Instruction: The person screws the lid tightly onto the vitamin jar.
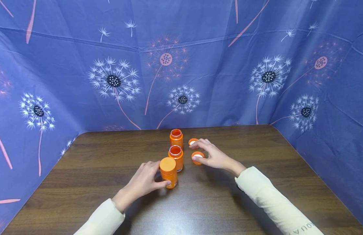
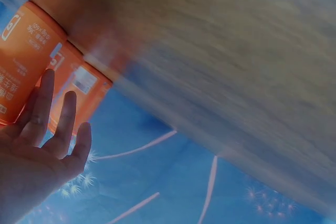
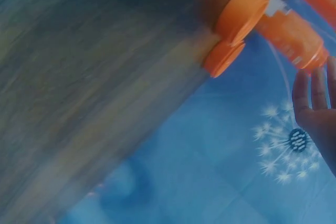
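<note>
Three orange bottles stand in a row going away from me in the head view. The nearest, a capped bottle [image 1: 168,176], sits between the thumb and fingers of my left hand [image 1: 144,181]; in the left wrist view the other fingers [image 2: 67,116] are stretched out beside it. Behind it stand an uncapped middle bottle [image 1: 178,163] and an uncapped far bottle [image 1: 176,140]. My right hand [image 1: 212,155] hovers with spread, gently bent fingers over two orange caps. The near cap [image 1: 198,153] and the far cap [image 1: 191,140] lie with their white insides up.
The brown wooden table [image 1: 111,143] bears the bottles and caps. A blue cloth with dandelion prints [image 1: 216,98] hangs behind the table and along both sides.
</note>
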The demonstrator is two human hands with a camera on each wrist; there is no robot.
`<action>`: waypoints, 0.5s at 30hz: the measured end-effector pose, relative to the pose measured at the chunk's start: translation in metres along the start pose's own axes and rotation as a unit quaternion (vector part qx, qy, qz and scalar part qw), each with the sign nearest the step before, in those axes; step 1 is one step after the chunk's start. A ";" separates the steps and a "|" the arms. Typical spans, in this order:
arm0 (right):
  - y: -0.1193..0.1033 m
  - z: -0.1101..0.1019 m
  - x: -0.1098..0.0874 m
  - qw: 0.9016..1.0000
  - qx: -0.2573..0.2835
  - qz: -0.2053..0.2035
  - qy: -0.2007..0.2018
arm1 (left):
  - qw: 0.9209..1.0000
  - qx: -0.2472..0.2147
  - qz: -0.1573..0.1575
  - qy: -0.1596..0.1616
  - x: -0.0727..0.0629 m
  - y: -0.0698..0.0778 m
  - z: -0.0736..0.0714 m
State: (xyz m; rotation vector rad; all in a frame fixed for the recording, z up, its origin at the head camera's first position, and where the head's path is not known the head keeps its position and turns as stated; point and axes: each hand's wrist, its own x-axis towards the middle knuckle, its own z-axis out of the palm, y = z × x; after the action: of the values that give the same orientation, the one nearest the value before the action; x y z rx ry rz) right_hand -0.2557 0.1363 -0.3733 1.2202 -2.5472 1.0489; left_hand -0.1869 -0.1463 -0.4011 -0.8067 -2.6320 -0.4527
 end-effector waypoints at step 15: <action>0.031 0.004 -0.006 0.997 -0.040 0.059 -0.008 | 0.996 0.005 -0.094 0.001 -0.003 -0.028 -0.009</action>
State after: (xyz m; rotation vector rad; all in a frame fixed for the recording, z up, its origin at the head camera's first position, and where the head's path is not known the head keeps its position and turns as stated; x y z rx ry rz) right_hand -0.2738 0.1510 -0.3947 1.0759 -2.6735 0.9527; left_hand -0.1990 -0.1735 -0.4003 -0.5580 -2.7175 -0.4890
